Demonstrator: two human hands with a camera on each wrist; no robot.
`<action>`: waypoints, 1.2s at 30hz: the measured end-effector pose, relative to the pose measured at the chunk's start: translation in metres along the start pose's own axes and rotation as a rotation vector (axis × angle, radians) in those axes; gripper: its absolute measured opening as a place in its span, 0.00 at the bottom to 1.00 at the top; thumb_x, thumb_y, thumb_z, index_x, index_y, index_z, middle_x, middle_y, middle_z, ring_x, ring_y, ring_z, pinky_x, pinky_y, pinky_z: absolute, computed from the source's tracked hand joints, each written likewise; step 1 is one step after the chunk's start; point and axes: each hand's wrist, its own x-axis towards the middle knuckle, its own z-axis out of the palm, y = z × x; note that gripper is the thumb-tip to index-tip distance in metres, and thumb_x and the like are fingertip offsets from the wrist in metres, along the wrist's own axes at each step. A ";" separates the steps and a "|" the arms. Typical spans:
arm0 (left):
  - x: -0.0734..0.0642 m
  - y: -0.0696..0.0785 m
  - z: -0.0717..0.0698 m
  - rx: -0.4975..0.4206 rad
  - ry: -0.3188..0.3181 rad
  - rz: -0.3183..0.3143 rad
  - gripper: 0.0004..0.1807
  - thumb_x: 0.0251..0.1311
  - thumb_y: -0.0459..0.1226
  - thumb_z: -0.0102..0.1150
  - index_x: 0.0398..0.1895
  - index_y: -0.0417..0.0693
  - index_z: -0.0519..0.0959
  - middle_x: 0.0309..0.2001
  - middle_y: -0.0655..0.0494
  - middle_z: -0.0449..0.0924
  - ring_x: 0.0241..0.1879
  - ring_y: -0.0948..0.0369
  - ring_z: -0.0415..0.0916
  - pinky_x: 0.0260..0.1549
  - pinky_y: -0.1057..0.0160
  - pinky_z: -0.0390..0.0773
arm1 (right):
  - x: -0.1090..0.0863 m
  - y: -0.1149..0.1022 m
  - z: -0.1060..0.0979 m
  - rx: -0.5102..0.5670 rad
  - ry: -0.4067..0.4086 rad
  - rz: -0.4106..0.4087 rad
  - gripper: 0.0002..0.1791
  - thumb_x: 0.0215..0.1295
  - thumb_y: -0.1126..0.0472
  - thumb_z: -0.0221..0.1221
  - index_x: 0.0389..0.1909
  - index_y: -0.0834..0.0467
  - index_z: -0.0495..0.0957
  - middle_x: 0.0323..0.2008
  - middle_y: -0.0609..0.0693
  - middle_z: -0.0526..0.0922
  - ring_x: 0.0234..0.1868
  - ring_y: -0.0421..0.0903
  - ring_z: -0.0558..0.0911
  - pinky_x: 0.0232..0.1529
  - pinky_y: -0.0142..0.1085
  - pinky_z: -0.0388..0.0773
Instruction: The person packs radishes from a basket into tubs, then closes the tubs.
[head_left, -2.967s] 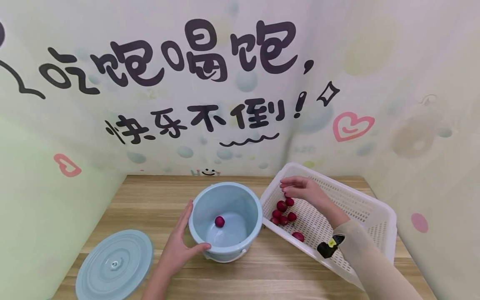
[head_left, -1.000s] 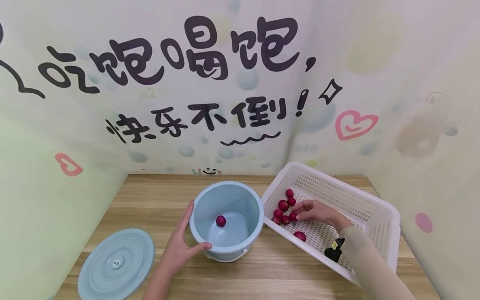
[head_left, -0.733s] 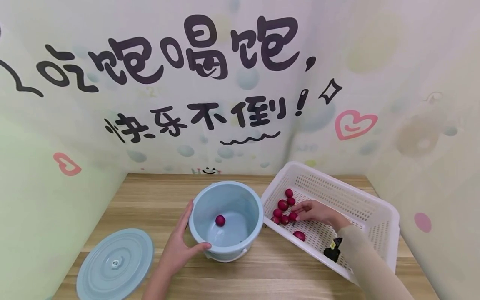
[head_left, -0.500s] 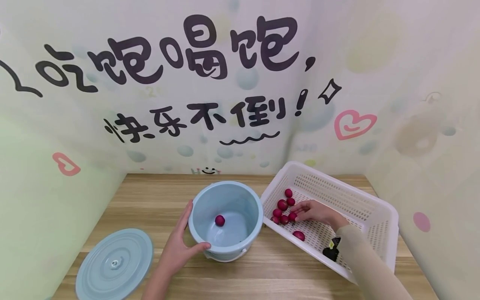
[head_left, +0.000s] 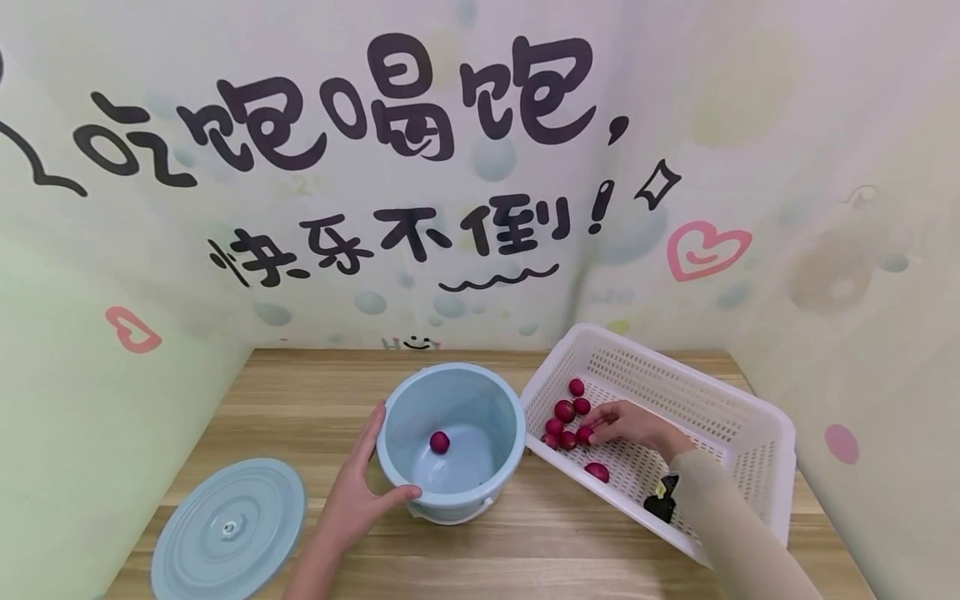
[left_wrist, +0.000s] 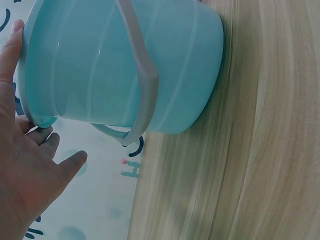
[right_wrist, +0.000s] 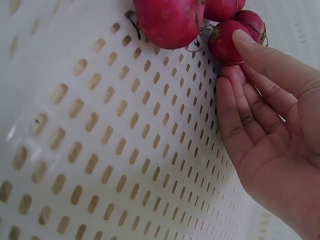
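Decorated nook — lettered backdrop [head_left: 480,179], wood-grain tabletop [head_left: 555,537]

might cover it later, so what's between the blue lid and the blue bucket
In the head view, the left hand lies between, touching the rim of the bucket; from hand to lid, only bare wooden tabletop shows.

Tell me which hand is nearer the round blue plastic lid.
Left: the left hand touches the blue plastic bucket, right of the lid; the right hand is farther right, inside the white perforated plastic basket.
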 end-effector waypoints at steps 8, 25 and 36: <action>0.000 -0.001 0.001 -0.017 -0.003 0.004 0.66 0.42 0.41 0.81 0.81 0.66 0.44 0.81 0.50 0.46 0.78 0.45 0.51 0.72 0.40 0.58 | -0.002 0.000 -0.002 0.001 -0.013 -0.026 0.19 0.62 0.60 0.67 0.51 0.66 0.81 0.46 0.55 0.87 0.40 0.38 0.81 0.43 0.29 0.80; 0.000 -0.002 0.001 -0.035 -0.003 0.018 0.65 0.42 0.40 0.81 0.81 0.54 0.46 0.81 0.49 0.45 0.78 0.44 0.50 0.72 0.39 0.57 | -0.005 -0.006 -0.007 0.005 -0.021 -0.034 0.18 0.64 0.60 0.65 0.52 0.66 0.81 0.48 0.58 0.86 0.41 0.39 0.81 0.46 0.31 0.81; -0.001 -0.003 0.000 -0.037 0.004 0.029 0.65 0.41 0.40 0.81 0.81 0.53 0.47 0.81 0.48 0.46 0.78 0.42 0.49 0.72 0.35 0.57 | -0.008 -0.011 -0.010 0.013 -0.013 -0.046 0.19 0.64 0.60 0.65 0.52 0.67 0.80 0.47 0.56 0.86 0.42 0.39 0.80 0.48 0.32 0.80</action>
